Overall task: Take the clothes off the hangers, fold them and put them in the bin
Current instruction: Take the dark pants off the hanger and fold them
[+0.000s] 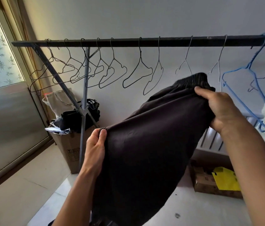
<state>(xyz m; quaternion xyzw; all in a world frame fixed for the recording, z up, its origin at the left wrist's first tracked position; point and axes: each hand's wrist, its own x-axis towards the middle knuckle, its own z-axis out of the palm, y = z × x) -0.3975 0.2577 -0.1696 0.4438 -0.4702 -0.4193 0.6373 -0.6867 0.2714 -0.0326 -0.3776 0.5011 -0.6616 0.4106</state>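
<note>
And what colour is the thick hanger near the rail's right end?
The hanger is blue; the head view shows it.

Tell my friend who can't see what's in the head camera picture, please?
Two hands hold up a dark garment: the left hand pinches its edge, the right hand grips its ribbed waistband. Behind, bare hangers hang on a dark rail.

Dark garment (144,152) off hanger, stretched diagonally centre frame, elastic waistband upper right. Bare wire hangers (140,58) in a row across top; blue hanger (236,70) far right.
</note>
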